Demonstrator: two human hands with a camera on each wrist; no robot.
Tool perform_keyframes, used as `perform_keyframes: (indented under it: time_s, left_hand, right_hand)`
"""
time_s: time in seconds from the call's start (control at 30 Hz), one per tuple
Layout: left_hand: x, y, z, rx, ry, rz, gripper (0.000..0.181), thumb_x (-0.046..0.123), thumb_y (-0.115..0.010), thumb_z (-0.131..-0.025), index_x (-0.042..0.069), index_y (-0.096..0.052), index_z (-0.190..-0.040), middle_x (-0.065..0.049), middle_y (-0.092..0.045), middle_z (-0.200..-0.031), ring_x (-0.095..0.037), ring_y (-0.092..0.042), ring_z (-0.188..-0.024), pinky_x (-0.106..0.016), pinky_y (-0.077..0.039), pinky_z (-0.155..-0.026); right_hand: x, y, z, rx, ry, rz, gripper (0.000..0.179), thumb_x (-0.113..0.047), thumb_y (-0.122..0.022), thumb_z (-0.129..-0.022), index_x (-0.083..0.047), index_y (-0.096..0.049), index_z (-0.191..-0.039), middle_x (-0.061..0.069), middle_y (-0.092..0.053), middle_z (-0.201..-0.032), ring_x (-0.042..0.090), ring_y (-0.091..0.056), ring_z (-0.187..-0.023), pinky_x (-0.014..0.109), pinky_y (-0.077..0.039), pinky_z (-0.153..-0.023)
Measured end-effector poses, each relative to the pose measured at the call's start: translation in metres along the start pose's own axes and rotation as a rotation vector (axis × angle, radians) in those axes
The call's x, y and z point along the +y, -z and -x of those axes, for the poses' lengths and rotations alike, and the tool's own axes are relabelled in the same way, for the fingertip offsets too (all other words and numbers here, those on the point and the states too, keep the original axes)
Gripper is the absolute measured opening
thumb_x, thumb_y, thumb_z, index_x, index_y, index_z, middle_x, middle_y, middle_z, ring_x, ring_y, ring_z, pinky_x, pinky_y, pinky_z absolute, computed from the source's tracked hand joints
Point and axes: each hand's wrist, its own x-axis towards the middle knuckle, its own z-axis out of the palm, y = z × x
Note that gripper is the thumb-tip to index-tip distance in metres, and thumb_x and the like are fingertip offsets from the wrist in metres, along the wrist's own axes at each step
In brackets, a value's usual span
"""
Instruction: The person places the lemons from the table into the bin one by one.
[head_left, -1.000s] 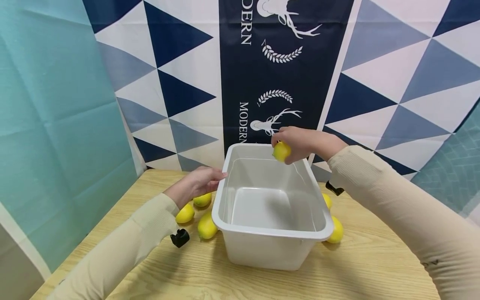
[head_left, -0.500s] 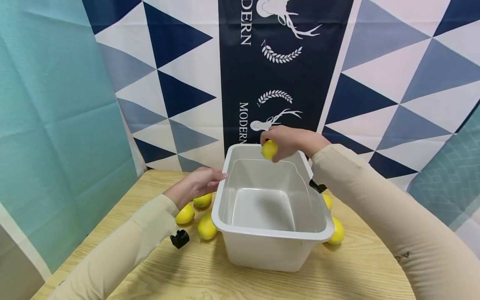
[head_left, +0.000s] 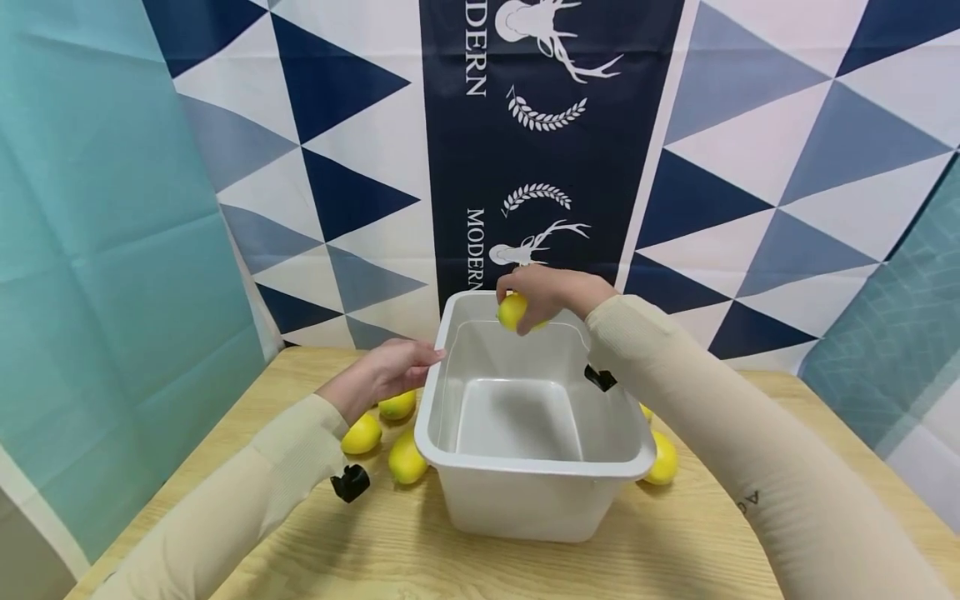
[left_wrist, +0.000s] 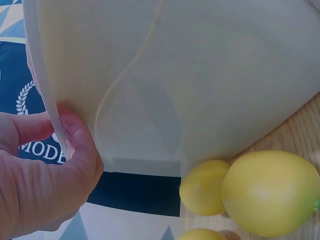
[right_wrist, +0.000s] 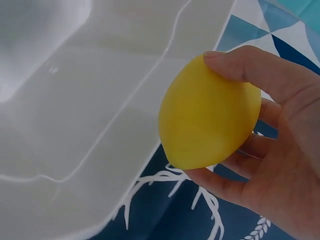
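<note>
A light grey plastic tub [head_left: 525,504] stands on the wooden table. Its floor is bare in the head view. My left hand [head_left: 384,373] pinches the tub's left rim; the left wrist view shows thumb and fingers [left_wrist: 80,137] on either side of the edge. Between the thumb and fingers of my right hand [head_left: 551,292] is a yellow lemon [right_wrist: 207,112], held over the far end of the tub, near the back rim. The palm side of that hand is partly hidden behind the lemon in the right wrist view.
Several lemons [head_left: 408,458] lie on the table [head_left: 300,533] left of the tub, close to its wall. To the right, another lemon [head_left: 662,460] sits beside the tub, with one more mostly hidden behind it. A patterned cloth [head_left: 360,167] hangs at the back.
My right hand has moved left with the lemon, from above the tub's back right corner toward the middle of its far end. The left hand keeps its grip on the rim.
</note>
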Motion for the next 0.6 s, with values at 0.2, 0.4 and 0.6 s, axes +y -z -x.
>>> perform_keyframes:
  time_s: [0.2, 0.4, 0.6]
  left_hand:
    - [-0.002, 0.001, 0.001, 0.01, -0.005, 0.016, 0.042, 0.014, -0.057, -0.096, -0.001, -0.05, -0.134, -0.014, -0.052, -0.131, -0.013, -0.06, -0.089, -0.015, -0.057, -0.074]
    - [-0.003, 0.002, 0.0, 0.014, 0.003, 0.013, 0.042, 0.015, -0.057, -0.096, 0.0, -0.05, -0.134, -0.015, -0.051, -0.134, -0.013, -0.06, -0.09, -0.016, -0.057, -0.075]
    - [-0.003, 0.001, 0.0, 0.005, -0.006, 0.018, 0.044, 0.013, -0.056, -0.096, -0.001, -0.048, -0.136, -0.016, -0.049, -0.137, -0.012, -0.06, -0.089, -0.015, -0.057, -0.074]
  right_hand:
    - [0.003, -0.011, -0.012, -0.027, 0.006, -0.014, 0.045, -0.015, -0.077, -0.077, -0.015, -0.058, -0.117, 0.01, -0.06, -0.116, 0.025, -0.053, -0.101, 0.037, -0.051, -0.091]
    - [0.008, -0.021, -0.021, -0.054, -0.028, -0.064, 0.043, -0.017, -0.077, -0.078, -0.016, -0.058, -0.116, 0.01, -0.06, -0.116, 0.025, -0.053, -0.101, 0.036, -0.05, -0.089]
    - [0.012, -0.032, -0.027, -0.058, -0.04, -0.077, 0.042, -0.019, -0.077, -0.077, -0.016, -0.058, -0.114, 0.009, -0.06, -0.115, 0.024, -0.053, -0.1, 0.035, -0.049, -0.088]
